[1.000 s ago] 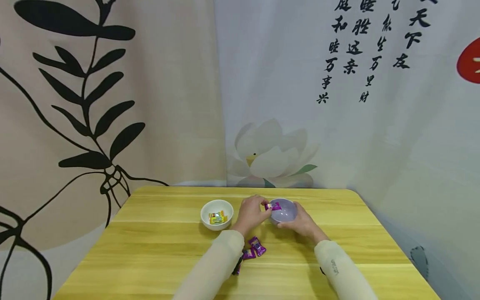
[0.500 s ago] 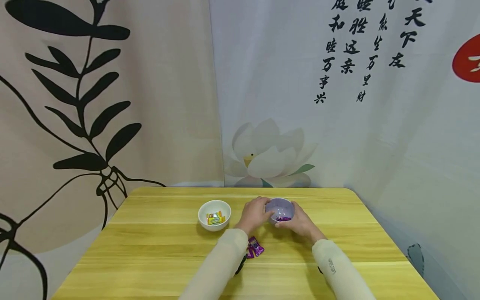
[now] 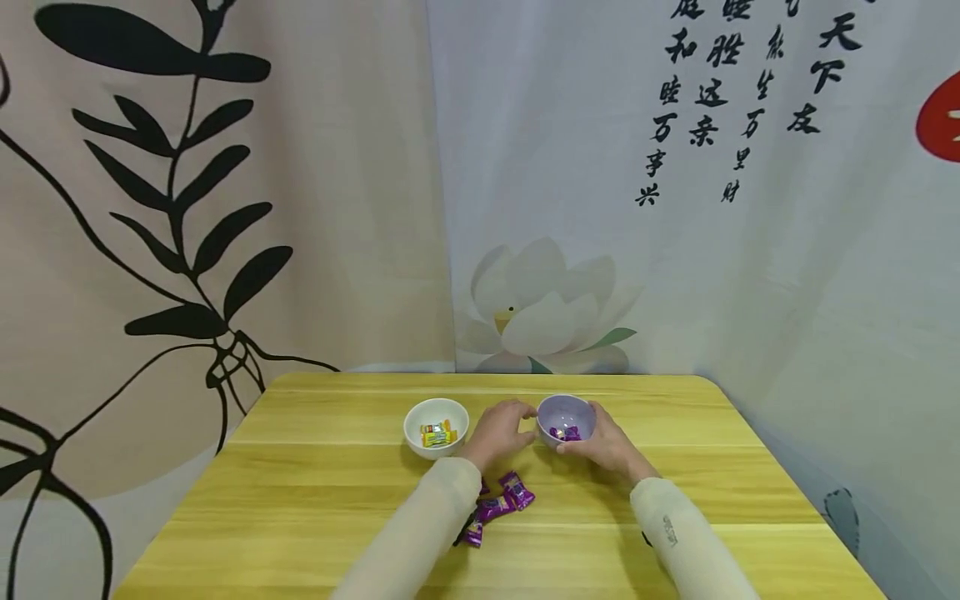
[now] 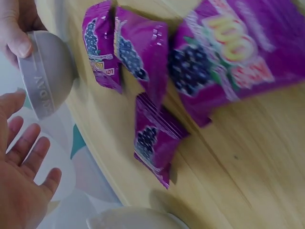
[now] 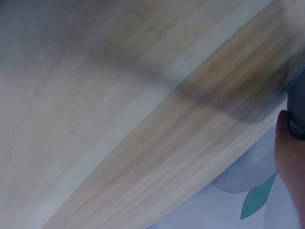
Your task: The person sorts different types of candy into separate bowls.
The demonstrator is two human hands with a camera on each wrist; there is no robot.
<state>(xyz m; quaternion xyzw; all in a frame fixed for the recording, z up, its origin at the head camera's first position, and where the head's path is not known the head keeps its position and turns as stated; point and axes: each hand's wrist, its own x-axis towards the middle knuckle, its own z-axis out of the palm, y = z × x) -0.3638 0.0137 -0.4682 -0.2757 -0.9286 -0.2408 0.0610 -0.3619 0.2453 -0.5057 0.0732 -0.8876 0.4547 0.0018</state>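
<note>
The right hand (image 3: 609, 446) grips a lavender bowl (image 3: 551, 408) at its right side, thumb on the near wall. Purple-wrapped candy (image 3: 565, 433) lies inside that bowl. Just left of it, the left hand (image 3: 497, 433) holds nothing; its fingers are spread and loosely bent in the left wrist view, apart from the bowl (image 4: 50, 71). Several purple grape candies (image 3: 497, 507) lie on the table below the left hand, part hidden by the left sleeve. In the right wrist view, only part of the right hand (image 5: 289, 162) shows against the bowl's edge.
A white bowl (image 3: 411, 437) with yellow-wrapped candies (image 3: 438, 433) stands left of the left hand. The wooden table (image 3: 322, 500) ends at a back edge against a printed curtain (image 3: 360, 208). The left forearm crosses above the loose candies.
A purple candy pinched in the left hand a second ago now lies in the lavender bowl. The left hand has let go and drawn slightly left; the right hand keeps its hold.
</note>
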